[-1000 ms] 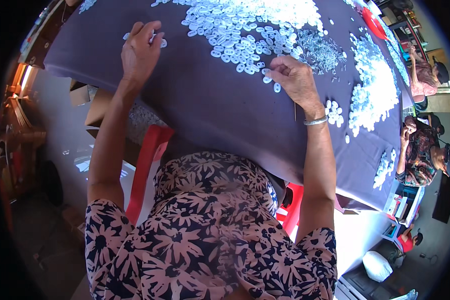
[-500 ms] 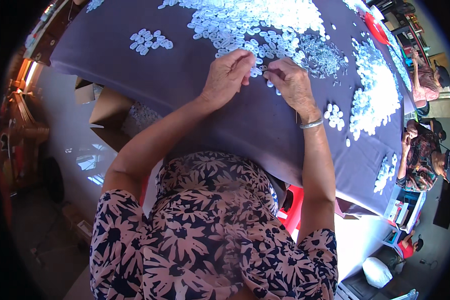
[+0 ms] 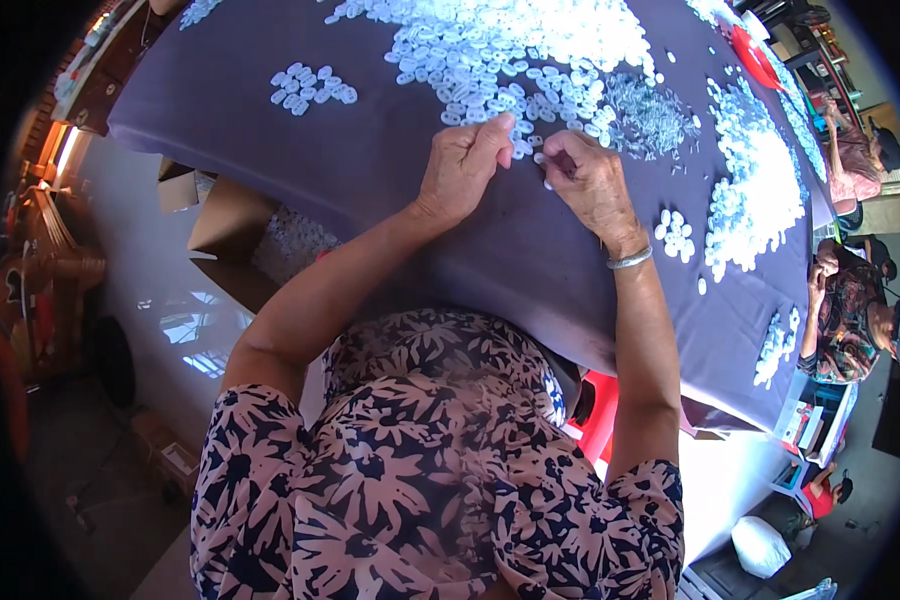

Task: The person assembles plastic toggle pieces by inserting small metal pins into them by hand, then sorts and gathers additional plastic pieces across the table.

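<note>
My left hand (image 3: pixel 465 168) is closed in a pinch at the near edge of a large pile of small white oval plastic pieces (image 3: pixel 510 60); what its fingertips hold is too small to make out. Just to its right, my right hand (image 3: pixel 590 185), a silvery bangle on its wrist, is also closed with thumb and fingers together. Small pale bits show by its fingertips, but whether they are gripped or lie on the cloth I cannot tell. Beyond the right hand lies a heap of short, thin, shiny pieces (image 3: pixel 655 115).
A dark cloth (image 3: pixel 370 150) covers the table. Small clusters of white ovals lie at left (image 3: pixel 312 88) and right (image 3: pixel 675 235), with another big white pile (image 3: pixel 755 190) farther right. An open cardboard box (image 3: pixel 232 220) stands below the left edge. Other people (image 3: pixel 850 310) sit at right.
My hands have drawn slightly apart and the left fingers have shifted. The whole view has moved a little, so the table appears lower and farther right.
</note>
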The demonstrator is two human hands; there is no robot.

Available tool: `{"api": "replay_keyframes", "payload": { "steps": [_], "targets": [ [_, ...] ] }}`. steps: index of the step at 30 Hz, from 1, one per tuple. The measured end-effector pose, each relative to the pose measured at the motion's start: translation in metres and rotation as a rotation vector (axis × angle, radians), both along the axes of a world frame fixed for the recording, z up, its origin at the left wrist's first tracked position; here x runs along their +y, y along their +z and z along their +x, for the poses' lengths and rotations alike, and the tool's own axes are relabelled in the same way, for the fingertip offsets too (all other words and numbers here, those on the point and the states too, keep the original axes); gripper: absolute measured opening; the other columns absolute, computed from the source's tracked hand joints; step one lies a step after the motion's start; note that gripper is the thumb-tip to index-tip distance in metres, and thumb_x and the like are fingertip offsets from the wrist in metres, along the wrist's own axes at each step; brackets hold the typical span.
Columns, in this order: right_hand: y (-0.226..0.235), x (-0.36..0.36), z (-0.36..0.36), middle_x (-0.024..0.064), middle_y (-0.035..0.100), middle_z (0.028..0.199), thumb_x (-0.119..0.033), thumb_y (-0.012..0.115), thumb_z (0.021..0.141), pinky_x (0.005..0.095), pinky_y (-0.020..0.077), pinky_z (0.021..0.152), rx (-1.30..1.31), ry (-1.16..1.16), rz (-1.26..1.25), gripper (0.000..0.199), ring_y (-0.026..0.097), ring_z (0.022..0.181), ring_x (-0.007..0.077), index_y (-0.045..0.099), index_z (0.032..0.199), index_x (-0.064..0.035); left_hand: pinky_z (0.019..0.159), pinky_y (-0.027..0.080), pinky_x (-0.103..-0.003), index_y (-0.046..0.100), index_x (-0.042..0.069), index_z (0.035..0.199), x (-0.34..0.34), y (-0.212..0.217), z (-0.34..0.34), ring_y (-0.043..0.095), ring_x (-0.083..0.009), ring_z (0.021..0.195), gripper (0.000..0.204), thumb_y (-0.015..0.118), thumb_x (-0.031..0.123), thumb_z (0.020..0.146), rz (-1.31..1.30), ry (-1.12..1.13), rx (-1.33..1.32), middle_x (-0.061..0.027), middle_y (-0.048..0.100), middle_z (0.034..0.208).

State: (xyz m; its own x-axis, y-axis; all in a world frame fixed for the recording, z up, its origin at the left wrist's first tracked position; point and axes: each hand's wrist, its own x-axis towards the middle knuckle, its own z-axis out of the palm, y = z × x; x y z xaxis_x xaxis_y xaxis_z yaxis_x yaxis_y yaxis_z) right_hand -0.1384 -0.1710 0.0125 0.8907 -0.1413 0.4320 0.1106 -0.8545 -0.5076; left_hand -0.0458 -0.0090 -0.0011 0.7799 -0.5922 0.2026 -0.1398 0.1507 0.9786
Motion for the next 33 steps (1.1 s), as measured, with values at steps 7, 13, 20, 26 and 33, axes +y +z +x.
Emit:
{"api": "replay_keyframes", "payload": {
  "steps": [7, 13, 20, 26, 33],
  "targets": [
    [-0.003, -0.001, -0.002, -0.0022, 0.058, 0.076, 0.008, 0.064, 0.077, 0.0187, 0.0479, 0.061, 0.004, -0.016, 0.346, 0.019, 0.055, 0.066, 0.0031, 0.06, 0.092, -0.0034, 0.05, 0.034, -0.022, 0.061, 0.004, 0.075, -0.005, -0.006, 0.002, 0.041, -0.0035, 0.055, 0.025, 0.061, 0.023, 0.09, -0.025, 0.001, -0.048, 0.004, 0.046, 0.058],
    [0.008, 0.003, -0.004, -0.005, 0.055, 0.077, 0.01, 0.062, 0.076, 0.0171, 0.0463, 0.062, 0.074, -0.009, 0.412, 0.023, 0.05, 0.069, 0.0006, 0.059, 0.095, -0.0037, 0.058, 0.042, -0.019, 0.054, 0.007, 0.117, -0.001, -0.007, 0.001, 0.05, -0.0045, 0.065, 0.036, 0.065, 0.005, 0.084, -0.047, -0.101, -0.177, 0.0011, 0.057, 0.081],
    [0.007, 0.007, -0.004, -0.0042, 0.054, 0.076, 0.009, 0.063, 0.075, 0.0168, 0.0428, 0.061, 0.099, 0.074, 0.411, 0.034, 0.048, 0.068, 0.0013, 0.056, 0.105, -0.0055, 0.059, 0.044, -0.017, 0.05, 0.009, 0.127, -0.001, -0.009, 0.001, 0.054, -0.0031, 0.077, 0.047, 0.062, -0.002, 0.084, 0.024, -0.205, -0.299, -0.004, 0.063, 0.099],
    [0.01, 0.005, -0.006, -0.0036, 0.056, 0.077, 0.01, 0.063, 0.076, 0.0174, 0.0424, 0.061, 0.117, 0.11, 0.548, 0.036, 0.049, 0.069, 0.0022, 0.055, 0.108, -0.0048, 0.068, 0.048, -0.018, 0.05, 0.008, 0.126, -0.002, -0.009, 0.001, 0.055, -0.0033, 0.082, 0.043, 0.061, -0.002, 0.086, 0.036, -0.271, -0.179, -0.0015, 0.06, 0.094],
    [0.008, 0.0, -0.006, -0.0021, 0.059, 0.083, 0.011, 0.06, 0.08, 0.0177, 0.0445, 0.068, 0.16, 0.109, 0.693, 0.033, 0.053, 0.075, 0.0034, 0.056, 0.108, -0.0039, 0.066, 0.047, -0.018, 0.05, 0.008, 0.123, -0.001, -0.016, 0.004, 0.057, -0.0053, 0.082, 0.038, 0.062, 0.0, 0.087, -0.03, -0.29, -0.127, -0.0014, 0.059, 0.091]
  ]
}}
